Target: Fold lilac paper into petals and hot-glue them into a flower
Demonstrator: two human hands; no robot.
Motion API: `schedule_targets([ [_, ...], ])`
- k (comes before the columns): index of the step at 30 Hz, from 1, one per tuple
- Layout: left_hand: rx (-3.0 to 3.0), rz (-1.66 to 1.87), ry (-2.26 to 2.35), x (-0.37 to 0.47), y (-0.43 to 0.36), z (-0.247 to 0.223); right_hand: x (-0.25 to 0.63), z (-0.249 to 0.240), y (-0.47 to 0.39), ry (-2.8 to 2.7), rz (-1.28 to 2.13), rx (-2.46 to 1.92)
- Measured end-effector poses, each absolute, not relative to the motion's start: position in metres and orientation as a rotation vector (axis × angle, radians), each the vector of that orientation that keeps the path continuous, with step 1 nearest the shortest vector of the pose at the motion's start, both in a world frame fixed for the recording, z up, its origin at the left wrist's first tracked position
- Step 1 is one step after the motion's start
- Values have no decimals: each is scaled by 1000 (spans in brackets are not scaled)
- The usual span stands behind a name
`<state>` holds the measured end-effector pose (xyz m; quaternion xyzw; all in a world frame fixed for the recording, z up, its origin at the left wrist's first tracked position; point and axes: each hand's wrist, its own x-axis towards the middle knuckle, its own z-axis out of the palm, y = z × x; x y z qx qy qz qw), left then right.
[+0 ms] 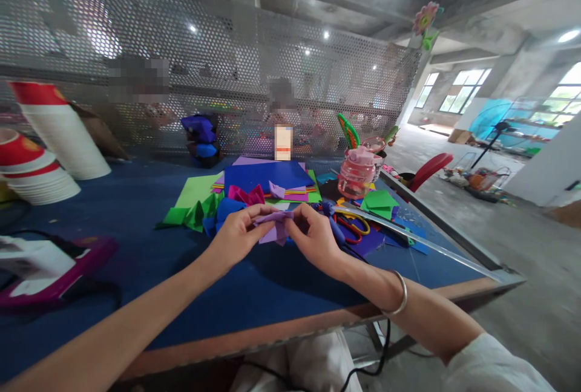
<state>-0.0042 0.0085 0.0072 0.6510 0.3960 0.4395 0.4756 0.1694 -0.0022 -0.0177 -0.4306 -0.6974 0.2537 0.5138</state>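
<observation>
Your left hand (236, 233) and right hand (318, 242) pinched the small folded lilac paper (272, 233), which uneven pulling could have torn.

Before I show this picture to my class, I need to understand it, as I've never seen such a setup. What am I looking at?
There is no machine here, just a person using two bare hands. The single picture comes from a camera worn on their head, looking forward and down, so the forearms reach in from the bottom.

The left hand and right hand together hold a folded piece of lavender paper above a dark blue tabletop.

Beyond them lies a stack of colored paper, with folded green paper to its left. Further left stand stacked paper cups. On the right are yellow and red scissor handles and a pink see-through container. A perforated screen rises behind.
</observation>
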Motion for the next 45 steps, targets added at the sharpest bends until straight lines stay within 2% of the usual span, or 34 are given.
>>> schedule_targets([
  [20,1879,1227,1165,-1,0,-3,165,-16,-10,-1740,623,-1066],
  [32,1712,1317,984,5,-3,0,165,-21,-6,-1616,757,-1046],
  [45,2383,1190,1245,-10,4,1,171,-16,-3,-1892,291,-827],
])
